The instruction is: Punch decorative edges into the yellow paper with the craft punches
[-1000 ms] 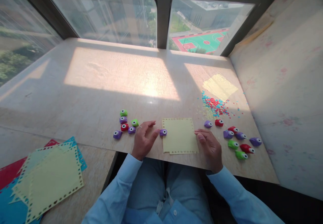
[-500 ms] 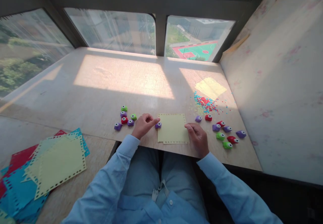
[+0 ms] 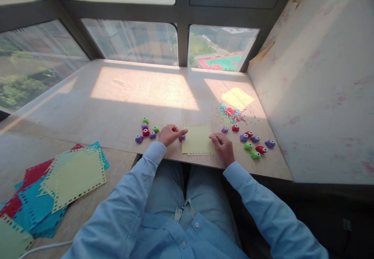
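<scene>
Near the middle of the desk's (image 3: 117, 95) front edge: a pale yellow paper sheet (image 3: 198, 140), lying flat, its far edge dotted with small punched holes; the other edges too fine to read. Against its left edge, a small purple paper punch (image 3: 182, 137), touching the sheet or biting its margin, cannot tell which.

On that punch, the left hand (image 3: 169, 134): index finger stretched out over the top, other fingers curled in loosely. Pressing or merely resting, and whether the thumb grips from below, cannot tell. On the sheet's right edge, the right hand (image 3: 222, 146): fingers bent, tips down on the paper, pinning it to the desk, nothing clasped.

Just left of the left hand, a cluster of six punches (image 3: 145, 132) in green, purple and red, apart from the sheet. Toward the desk's right edge, a looser string of nine more punches (image 3: 248, 146) in the same colours. Behind those, in the sun near the far right corner, a heap of red, blue and yellow confetti (image 3: 230, 114) and a second yellow sheet (image 3: 237, 98).

Beyond the desk's left front corner, on a lower surface, a pile of punched sheets (image 3: 76, 175), yellow, blue and red, with perforated borders.

Judging from this: several sheets done and set aside, the present one partly bordered, its left margin in hand.
</scene>
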Demonstrator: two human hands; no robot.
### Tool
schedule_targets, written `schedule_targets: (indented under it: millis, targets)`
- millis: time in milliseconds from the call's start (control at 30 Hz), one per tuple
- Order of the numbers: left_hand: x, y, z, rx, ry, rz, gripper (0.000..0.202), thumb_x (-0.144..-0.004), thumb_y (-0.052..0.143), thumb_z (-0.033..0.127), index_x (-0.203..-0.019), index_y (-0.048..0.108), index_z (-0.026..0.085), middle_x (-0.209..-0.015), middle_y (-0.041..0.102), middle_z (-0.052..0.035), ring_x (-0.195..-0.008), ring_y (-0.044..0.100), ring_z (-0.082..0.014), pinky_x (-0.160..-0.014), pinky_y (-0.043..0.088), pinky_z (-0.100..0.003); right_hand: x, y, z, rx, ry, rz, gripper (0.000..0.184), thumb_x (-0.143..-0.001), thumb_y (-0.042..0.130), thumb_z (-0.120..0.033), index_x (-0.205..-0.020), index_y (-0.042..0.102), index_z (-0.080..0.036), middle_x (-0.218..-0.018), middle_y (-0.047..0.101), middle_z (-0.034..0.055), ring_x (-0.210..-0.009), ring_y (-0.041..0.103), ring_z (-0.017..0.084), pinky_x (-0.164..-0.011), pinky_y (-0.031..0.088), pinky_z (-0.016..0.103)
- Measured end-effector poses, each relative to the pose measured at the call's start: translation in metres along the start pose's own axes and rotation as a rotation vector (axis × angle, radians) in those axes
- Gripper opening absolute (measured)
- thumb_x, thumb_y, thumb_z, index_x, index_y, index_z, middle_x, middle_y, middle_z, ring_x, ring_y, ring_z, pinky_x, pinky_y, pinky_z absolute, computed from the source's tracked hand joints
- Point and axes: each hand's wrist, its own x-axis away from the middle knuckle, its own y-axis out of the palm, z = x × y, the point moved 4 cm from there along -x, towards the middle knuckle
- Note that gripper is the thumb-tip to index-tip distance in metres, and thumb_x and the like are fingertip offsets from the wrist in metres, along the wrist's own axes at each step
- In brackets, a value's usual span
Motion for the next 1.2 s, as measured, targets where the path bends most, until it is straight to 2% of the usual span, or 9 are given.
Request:
schedule_targets:
  millis: [267,567,800,967,1067,1200]
  targets:
    - [0.0,0.001,0.002,-0.131,0.034,0.019,0.047,-0.063,0.07,0.065,-0.058,0.056,0.021,-0.067,0.064,-0.0046,-0.069,0.056,-0.0192,-0.061,0.036,-0.029,0.0,0.002,0.002,0.031,-0.024,-0.007,0.028,-0.088,0.053,-0.042,-0.076,0.068,-0.021,-0.081,0.071,0.0061,-0.079,0.064,0.022,-0.076,0.05,0.037]
    - [-0.002,-0.001,0.013,-0.277,-0.095,-0.041,0.04,-0.066,0.073,0.057,-0.06,0.054,0.022,-0.066,0.063,-0.0051,-0.07,0.06,-0.0224,-0.06,0.035,-0.031,0.0,0.004,0.004,0.031,-0.034,-0.015,0.027,-0.088,0.053,-0.04,-0.076,0.068,-0.02,-0.082,0.071,0.0068,-0.08,0.064,0.022,-0.077,0.05,0.037]
    - [-0.009,0.004,0.024,-0.454,-0.14,-0.107,0.037,-0.07,0.069,0.054,-0.062,0.053,0.022,-0.078,0.068,-0.0108,-0.086,0.064,-0.0282,-0.068,0.04,-0.033,0.001,0.006,0.003,0.056,-0.069,-0.029,0.028,-0.09,0.052,-0.038,-0.076,0.067,-0.02,-0.08,0.07,0.0068,-0.078,0.062,0.022,-0.076,0.047,0.036]
    - [-0.009,0.009,0.026,-0.489,-0.147,-0.11,0.034,-0.073,0.068,0.048,-0.06,0.052,0.02,-0.083,0.069,-0.013,-0.095,0.063,-0.0286,-0.075,0.041,-0.032,0.0,0.008,0.003,0.05,-0.082,-0.041,0.027,-0.089,0.052,-0.036,-0.073,0.065,-0.02,-0.079,0.07,0.0065,-0.077,0.061,0.021,-0.077,0.046,0.035]
    - [-0.009,0.008,0.024,-0.459,-0.151,-0.118,0.035,-0.074,0.068,0.047,-0.06,0.052,0.019,-0.078,0.067,-0.0104,-0.089,0.063,-0.0255,-0.07,0.04,-0.03,0.0,0.008,0.003,0.051,-0.091,-0.042,0.026,-0.089,0.051,-0.036,-0.072,0.065,-0.021,-0.079,0.069,0.0069,-0.078,0.06,0.022,-0.077,0.045,0.036]
    - [-0.01,0.003,0.019,-0.34,-0.151,-0.199,0.041,-0.074,0.069,0.048,-0.052,0.05,0.019,-0.054,0.054,-0.0019,-0.061,0.055,-0.017,-0.056,0.033,-0.028,0.0,0.009,0.003,0.07,-0.107,-0.05,0.027,-0.089,0.05,-0.035,-0.071,0.064,-0.021,-0.078,0.068,0.007,-0.076,0.059,0.022,-0.077,0.045,0.036]
